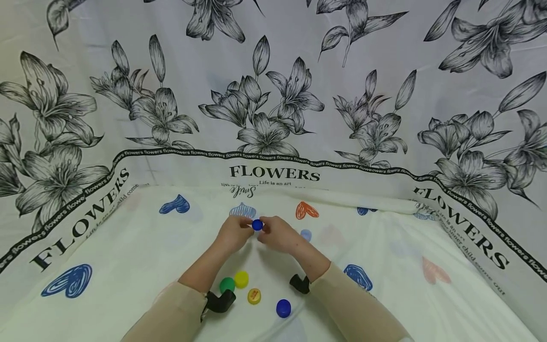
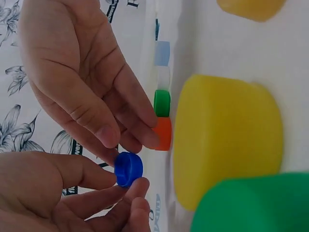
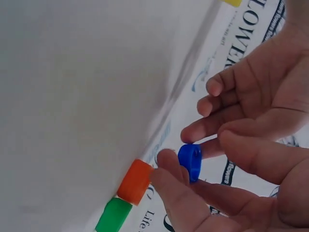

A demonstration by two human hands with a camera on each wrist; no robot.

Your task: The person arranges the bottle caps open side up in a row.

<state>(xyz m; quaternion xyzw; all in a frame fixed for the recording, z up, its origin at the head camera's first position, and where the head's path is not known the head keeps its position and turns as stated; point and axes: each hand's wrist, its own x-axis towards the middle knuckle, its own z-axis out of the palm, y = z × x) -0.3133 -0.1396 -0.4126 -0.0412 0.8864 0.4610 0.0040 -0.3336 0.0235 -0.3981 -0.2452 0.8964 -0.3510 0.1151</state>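
A small blue bottle cap (image 1: 257,224) is held between my two hands, above the white cloth. My left hand (image 1: 234,234) pinches it from one side, and from the other the fingers of my right hand (image 1: 278,233) grip its edge. The left wrist view shows the hollow side of the blue cap (image 2: 128,169), with fingertips of both hands at its rim. Nearer my body lie a green cap (image 1: 227,285), a yellow cap (image 1: 241,279), a yellow cap with red print (image 1: 254,296) and a second blue cap (image 1: 283,308).
An orange cap (image 3: 135,182) and a green cap (image 3: 114,215) stand side by side in the right wrist view. The white cloth (image 1: 128,266) has printed hearts. Behind it hangs a flower-printed curtain (image 1: 273,85). Black wrist mounts (image 1: 220,301) sit on both forearms.
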